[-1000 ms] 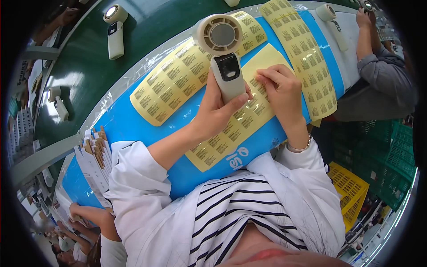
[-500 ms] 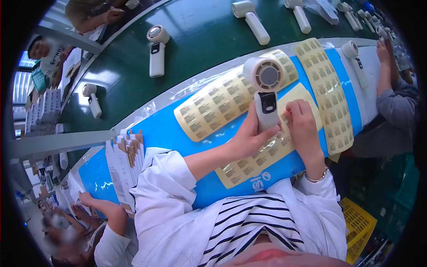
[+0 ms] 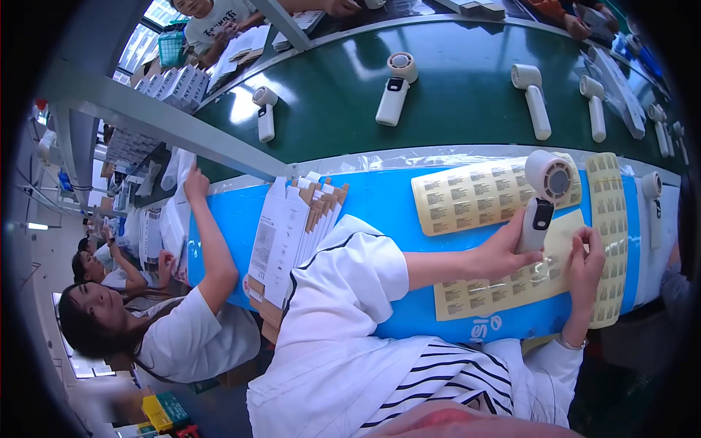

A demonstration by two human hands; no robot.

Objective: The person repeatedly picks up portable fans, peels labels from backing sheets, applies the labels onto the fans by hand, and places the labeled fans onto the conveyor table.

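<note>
I have the fan (image 3: 540,212) over the label sheets, head up, its smooth pale plastic handle clamped in the left hand (image 3: 504,252), thumb laid across the front below a glossy black panel. Its head is a short drum with a spoked ring around a flat grey disc.

The right hand (image 3: 588,259) is just beside the fan, over the right end of the front sheet (image 3: 467,303). I see its fingers bent inward near the thumb, but I cannot tell whether the tips meet or pinch anything.

The front sheet is yellowish paper printed in small grey blocks, bare toward its upper right. Behind it bows a glossy back sheet (image 3: 453,204); to the right a long side sheet (image 3: 607,226) runs away from the wearer. All lie on a slick blue cover (image 3: 365,197).

Left of these I make out flattened cartons (image 3: 281,233), white card with brown edges, stacked at a slant. Beyond, several more fans (image 3: 393,95) lie spaced out on a shiny green surface (image 3: 460,95).
</note>
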